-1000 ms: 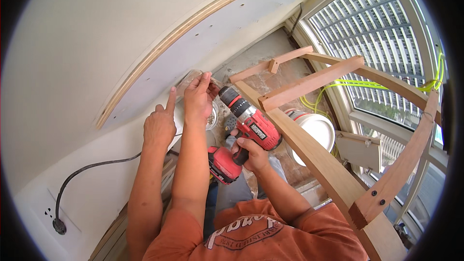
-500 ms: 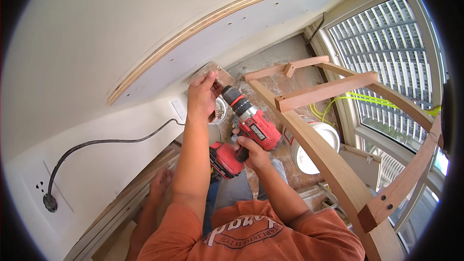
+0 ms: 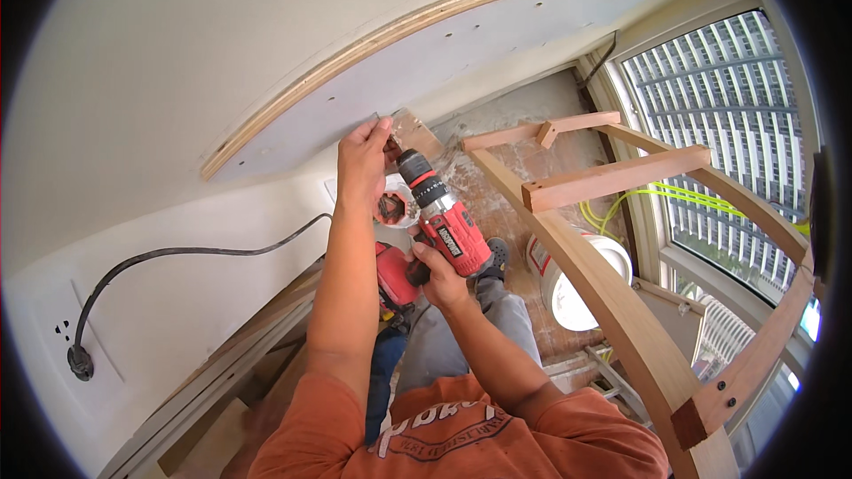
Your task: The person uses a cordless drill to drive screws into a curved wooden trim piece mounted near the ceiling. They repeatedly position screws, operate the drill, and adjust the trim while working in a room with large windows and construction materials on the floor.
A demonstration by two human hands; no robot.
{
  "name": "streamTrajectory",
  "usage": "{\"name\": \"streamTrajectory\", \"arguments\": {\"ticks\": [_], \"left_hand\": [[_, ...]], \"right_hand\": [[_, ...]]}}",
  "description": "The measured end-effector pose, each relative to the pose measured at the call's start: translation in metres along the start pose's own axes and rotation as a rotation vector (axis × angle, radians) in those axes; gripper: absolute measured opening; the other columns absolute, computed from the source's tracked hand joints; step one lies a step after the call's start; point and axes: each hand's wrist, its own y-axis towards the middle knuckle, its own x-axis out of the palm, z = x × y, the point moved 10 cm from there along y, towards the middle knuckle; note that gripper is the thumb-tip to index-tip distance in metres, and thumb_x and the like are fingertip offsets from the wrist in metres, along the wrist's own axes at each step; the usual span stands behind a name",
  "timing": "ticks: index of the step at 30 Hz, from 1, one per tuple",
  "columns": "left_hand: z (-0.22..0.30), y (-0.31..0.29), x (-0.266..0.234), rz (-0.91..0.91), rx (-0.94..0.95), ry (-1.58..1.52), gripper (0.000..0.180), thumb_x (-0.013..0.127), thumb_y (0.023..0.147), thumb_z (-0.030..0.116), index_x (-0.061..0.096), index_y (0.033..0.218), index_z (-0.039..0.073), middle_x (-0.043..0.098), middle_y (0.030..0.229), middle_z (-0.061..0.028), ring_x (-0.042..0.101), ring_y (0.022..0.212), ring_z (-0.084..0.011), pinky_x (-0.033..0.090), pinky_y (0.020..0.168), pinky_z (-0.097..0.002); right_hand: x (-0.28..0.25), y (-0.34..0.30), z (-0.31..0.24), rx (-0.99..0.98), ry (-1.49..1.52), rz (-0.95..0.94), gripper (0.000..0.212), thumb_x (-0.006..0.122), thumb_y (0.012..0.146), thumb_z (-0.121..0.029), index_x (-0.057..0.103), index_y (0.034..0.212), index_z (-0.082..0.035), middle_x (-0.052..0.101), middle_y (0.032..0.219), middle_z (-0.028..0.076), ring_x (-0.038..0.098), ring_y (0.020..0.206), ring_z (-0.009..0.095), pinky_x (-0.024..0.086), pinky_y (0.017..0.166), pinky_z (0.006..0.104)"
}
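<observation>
My right hand (image 3: 437, 273) grips the handle of a red and black cordless drill (image 3: 453, 235), its chuck pointing up and to the left, towards the wall. Close to the chuck's front end, my left hand (image 3: 362, 160) is raised with thumb and fingers pinched together at the lower edge of a pale panel (image 3: 408, 58). Whatever sits in that pinch is too small to make out. The panel has a curved plywood edge (image 3: 355, 51) and several small holes. Just beyond my left fingers is a flat wooden piece (image 3: 415, 135).
An open wooden frame (image 3: 577, 244) stands on my right, before the window (image 3: 710, 98). Below it are a white bucket (image 3: 586, 279) and a yellow-green cord (image 3: 612, 213). A round container (image 3: 404, 200) lies below my left hand. A black cable (image 3: 195, 250) runs from a wall outlet (image 3: 67, 333).
The drill and my right hand have shifted slightly left and up. My left hand is now higher, at the panel's edge. Another person's hand at lower left has pulled back and blurred.
</observation>
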Motion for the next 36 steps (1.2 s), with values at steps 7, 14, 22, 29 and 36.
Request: {"name": "streamTrajectory", "arguments": {"ticks": [7,14,22,29,36], "left_hand": [[0.009,-0.004,0.003,0.027,0.109,0.052,0.026,0.061,0.094,0.018,0.064,0.101,-0.007,0.059,0.078,-0.0043,0.055,0.063,-0.0119,0.048,0.057,-0.0272],[-0.002,-0.007,0.017,0.012,0.112,0.062,0.028,0.059,0.095,0.018,0.063,0.103,-0.009,0.059,0.077,-0.0042,0.054,0.063,-0.0103,0.048,0.056,-0.0269],[-0.003,-0.006,0.109,-0.137,0.110,0.102,0.027,0.059,0.094,0.016,0.063,0.104,-0.009,0.059,0.076,-0.0057,0.055,0.064,-0.0130,0.047,0.060,-0.0279],[-0.003,0.004,0.138,-0.160,0.114,0.192,0.027,0.061,0.093,0.017,0.065,0.103,-0.008,0.059,0.072,-0.0037,0.050,0.060,-0.0116,0.043,0.057,-0.0279],[-0.009,0.014,0.120,-0.125,0.087,0.160,0.025,0.061,0.093,0.017,0.065,0.103,-0.006,0.057,0.072,-0.0030,0.051,0.060,-0.0114,0.044,0.056,-0.0263]], "right_hand": [[-0.008,0.005,0.012,0.019,0.011,0.031,0.037,0.062,0.084,-0.001,0.054,0.121,-0.004,0.062,0.108,0.007,0.059,0.081,0.016,0.049,0.075,0.0309],[-0.015,-0.004,0.000,-0.052,-0.024,0.049,0.040,0.062,0.083,-0.001,0.054,0.122,-0.004,0.062,0.111,0.008,0.060,0.082,0.017,0.050,0.076,0.0319],[-0.028,0.005,-0.062,-0.237,0.043,0.120,0.045,0.058,0.081,-0.001,0.050,0.125,-0.003,0.059,0.106,0.011,0.061,0.076,0.017,0.051,0.068,0.0300],[-0.038,0.016,-0.087,-0.283,0.023,0.138,0.045,0.058,0.081,-0.001,0.050,0.126,-0.002,0.059,0.106,0.012,0.060,0.073,0.017,0.051,0.066,0.0295],[-0.037,0.023,-0.078,-0.246,0.078,0.111,0.043,0.057,0.082,0.000,0.051,0.125,-0.002,0.060,0.106,0.011,0.061,0.073,0.017,0.052,0.067,0.0304]]}}
